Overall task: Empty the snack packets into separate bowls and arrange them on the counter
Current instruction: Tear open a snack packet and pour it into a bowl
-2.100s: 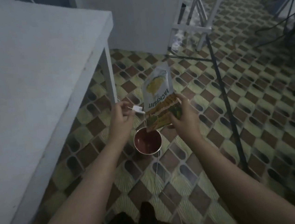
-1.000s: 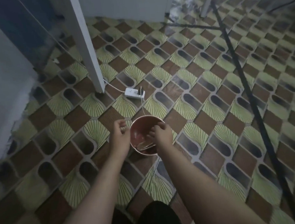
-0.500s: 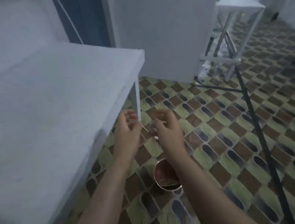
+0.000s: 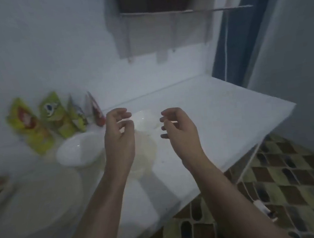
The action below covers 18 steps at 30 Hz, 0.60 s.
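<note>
Jackfruit packet gone from grasp; left hand (image 4: 118, 135) and right hand (image 4: 180, 130) hover with fingers loosely curled, empty, over white plastic bowls (image 4: 79, 150); next packet pending

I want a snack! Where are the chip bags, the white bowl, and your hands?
chip bags (image 4: 29, 126): head view, front of the leftmost yellow bag against the wall.
white bowl (image 4: 75, 150): head view, its inside.
left hand (image 4: 118, 133): head view, back of hand.
right hand (image 4: 180, 130): head view, back of hand.

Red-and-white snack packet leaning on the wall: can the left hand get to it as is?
Probably yes. The left hand hovers empty, and the red-and-white snack packet stands just beyond its fingertips, with nothing between them. The white bowl sits lower left, off that path.
</note>
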Tool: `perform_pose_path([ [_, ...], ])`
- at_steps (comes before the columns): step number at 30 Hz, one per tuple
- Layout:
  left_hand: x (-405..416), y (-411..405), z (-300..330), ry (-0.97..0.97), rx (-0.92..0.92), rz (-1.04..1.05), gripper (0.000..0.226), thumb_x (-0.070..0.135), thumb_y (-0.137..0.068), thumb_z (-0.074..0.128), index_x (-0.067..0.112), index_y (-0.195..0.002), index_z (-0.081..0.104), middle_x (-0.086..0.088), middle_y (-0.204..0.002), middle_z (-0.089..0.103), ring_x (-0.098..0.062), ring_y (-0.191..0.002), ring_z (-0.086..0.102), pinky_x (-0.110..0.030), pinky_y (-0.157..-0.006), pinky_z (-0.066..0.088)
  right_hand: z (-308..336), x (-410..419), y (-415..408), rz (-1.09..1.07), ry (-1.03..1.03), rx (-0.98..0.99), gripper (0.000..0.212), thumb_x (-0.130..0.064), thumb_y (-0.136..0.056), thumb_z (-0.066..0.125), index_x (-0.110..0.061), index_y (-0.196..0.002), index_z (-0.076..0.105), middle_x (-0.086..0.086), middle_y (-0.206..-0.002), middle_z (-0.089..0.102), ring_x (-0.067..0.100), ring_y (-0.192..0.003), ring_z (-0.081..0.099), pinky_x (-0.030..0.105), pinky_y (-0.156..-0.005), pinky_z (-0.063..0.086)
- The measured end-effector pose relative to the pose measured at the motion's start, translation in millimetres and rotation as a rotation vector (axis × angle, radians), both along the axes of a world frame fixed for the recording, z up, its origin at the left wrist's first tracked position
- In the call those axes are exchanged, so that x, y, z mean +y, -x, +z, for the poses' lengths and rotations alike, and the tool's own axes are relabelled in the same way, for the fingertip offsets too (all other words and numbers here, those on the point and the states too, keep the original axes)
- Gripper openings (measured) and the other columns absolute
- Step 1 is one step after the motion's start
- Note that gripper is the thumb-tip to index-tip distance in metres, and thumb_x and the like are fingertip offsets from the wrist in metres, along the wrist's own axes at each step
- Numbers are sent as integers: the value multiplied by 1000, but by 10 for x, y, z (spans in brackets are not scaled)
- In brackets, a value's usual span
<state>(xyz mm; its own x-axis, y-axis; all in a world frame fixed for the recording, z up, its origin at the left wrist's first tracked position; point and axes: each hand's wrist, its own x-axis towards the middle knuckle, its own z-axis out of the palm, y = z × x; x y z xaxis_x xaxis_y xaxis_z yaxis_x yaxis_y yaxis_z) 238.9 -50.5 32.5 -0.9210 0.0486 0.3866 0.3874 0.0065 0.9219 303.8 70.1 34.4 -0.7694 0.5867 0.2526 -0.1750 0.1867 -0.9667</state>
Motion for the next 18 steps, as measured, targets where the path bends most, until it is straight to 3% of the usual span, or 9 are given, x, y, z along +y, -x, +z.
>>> perform_pose_path([
  [5,-991,470,-50,-51,61,244,16,5,-92,53,17,-104,55,14,-93,60,1,-78,56,-19,-75,44,-13,-807,709,215,-67,-12,23,-5,-92,48,-21,-102,62,-9,-94,66,17,-86,63,31,-72,59],
  [10,-1794,888,-214,-32,111,405,22,5,-95,50,24,-106,51,10,-100,60,1,-86,57,-17,-79,45,-115,-1516,1440,332,-167,-32,19,-8,-90,54,-18,-103,63,-17,-93,64,14,-86,63,47,-85,55],
  [14,-2248,1340,-351,9,86,448,20,19,-93,48,34,-106,47,1,-108,60,3,-92,56,-12,-80,41,-199,-1991,2011,424,-249,-68,21,-9,-90,55,-19,-107,60,-9,-101,63,19,-97,63,44,-89,53],
  [18,-2579,1888,-491,18,-24,426,20,14,-97,49,18,-116,51,-3,-114,57,9,-88,53,0,-74,36,-301,-2369,2531,501,-326,-131,33,-16,-93,55,-14,-126,56,-1,-121,60,18,-111,57,31,-90,47],
])
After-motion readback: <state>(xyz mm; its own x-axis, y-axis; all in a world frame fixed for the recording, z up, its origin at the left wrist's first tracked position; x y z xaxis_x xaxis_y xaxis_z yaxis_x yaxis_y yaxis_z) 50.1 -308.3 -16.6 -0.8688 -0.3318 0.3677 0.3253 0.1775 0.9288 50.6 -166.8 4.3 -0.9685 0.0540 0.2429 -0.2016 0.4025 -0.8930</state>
